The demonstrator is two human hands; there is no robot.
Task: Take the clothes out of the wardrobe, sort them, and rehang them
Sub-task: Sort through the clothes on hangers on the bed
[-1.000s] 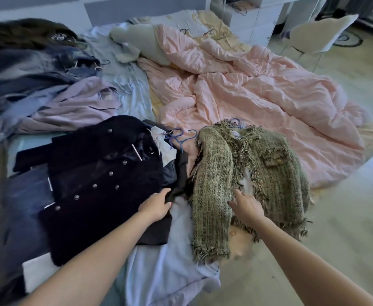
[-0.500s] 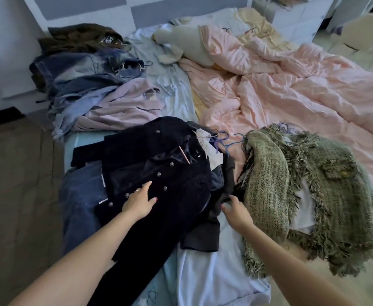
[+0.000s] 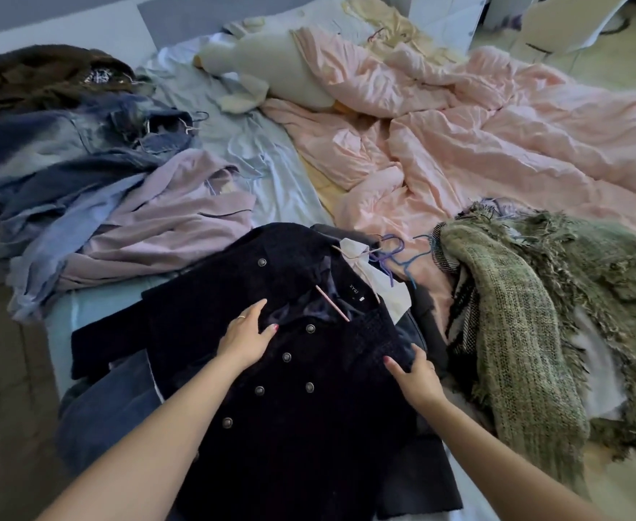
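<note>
Dark double-breasted coat (image 3: pixel 301 400) lies flat at lower center of the frame, front up, w/ metal buttons in two columns and a pink hanger (image 3: pixel 332 303) showing inside the collar. Left hand (image 3: pixel 246 338) rests on the coat's upper front just below the collar, fingers straight and spread, palm down, ring on one finger. Right hand (image 3: pixel 416 376) sits at the coat's right edge, center-right of the frame; fingers look curled round the edge of the fabric w/ thumb on top, though the fold hides the fingertips so the pinch is probably but not certainly closed.

Under the coat: more dark garments and blue denim (image 3: pixel 109 415) poking out at lower left. Blue-purple hanger hooks (image 3: pixel 397 259) stick out just past the collar, center of the frame.

Green fringed tweed jacket (image 3: pixel 557 332) lies heaped at right, just beside the coat, not touching the right hand.

Left of the frame: pile w/ lilac garment (image 3: pixel 166 223) on top front, denim pieces (image 3: pixel 64 144) behind it, brown furry item (image 3: pixel 34 75) at upper left.

Pink duvet (image 3: pixel 478 137) is rumpled across upper right; white plush toy (image 3: pixel 275 69) at top center, partly under the duvet. Pale blue sheet (image 3: pixel 256 156) runs between pile and duvet.
</note>
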